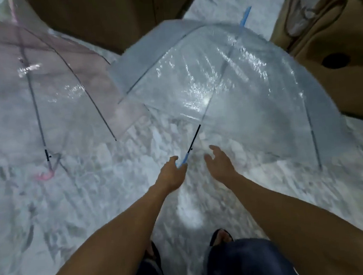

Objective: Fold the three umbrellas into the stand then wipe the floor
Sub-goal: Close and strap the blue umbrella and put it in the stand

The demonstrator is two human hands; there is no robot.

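I'm gripping the blue handle (183, 159) of the clear open umbrella (226, 85) lying at twelve o'clock with my left hand (170, 174), my right hand (220, 163) hovering loosely spread beside it, pink umbrella (39, 84) sitting at ten.

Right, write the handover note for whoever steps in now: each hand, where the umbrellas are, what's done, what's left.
Left hand: grips the blue handle of the blue-trimmed clear umbrella.
Right hand: open beside the handle, holding nothing.
That umbrella is open, canopy on the floor.
Pink-trimmed umbrella: open, lying to the left, untouched.
Third umbrella and the stand: not in view.
Done: nothing folded.
Left: fold all three, put them in the stand, wipe the floor.
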